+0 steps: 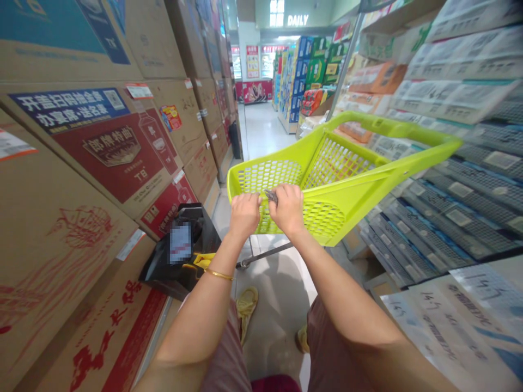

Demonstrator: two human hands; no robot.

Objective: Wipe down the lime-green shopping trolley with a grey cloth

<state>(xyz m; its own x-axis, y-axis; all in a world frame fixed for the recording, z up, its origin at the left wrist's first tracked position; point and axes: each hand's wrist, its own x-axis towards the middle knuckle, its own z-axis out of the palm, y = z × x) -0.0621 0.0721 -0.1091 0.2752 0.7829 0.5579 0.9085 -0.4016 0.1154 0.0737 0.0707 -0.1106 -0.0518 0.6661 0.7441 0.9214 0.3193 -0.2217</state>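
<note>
A lime-green plastic shopping cart [359, 188] with perforated basket walls stands at an angle in front of me. My left hand [245, 213] is closed over the near rim of its basket, and a gold bangle circles that wrist. Close beside it, my right hand [288, 207] grips the same rim. A small dark greyish thing [271, 195] sticks out by the right thumb; its kind I cannot make out. Below the basket, part of the cart's metal frame [265, 253] and a wheel show.
Stacked cardboard cartons [122, 158] line the left side. A black bag [183, 253] with a yellow item stands before them at lower left. Packaged goods [445, 207] are piled high on the right, close to the cart. Ahead, the tiled aisle [263, 122] runs towards further shelves [300, 76].
</note>
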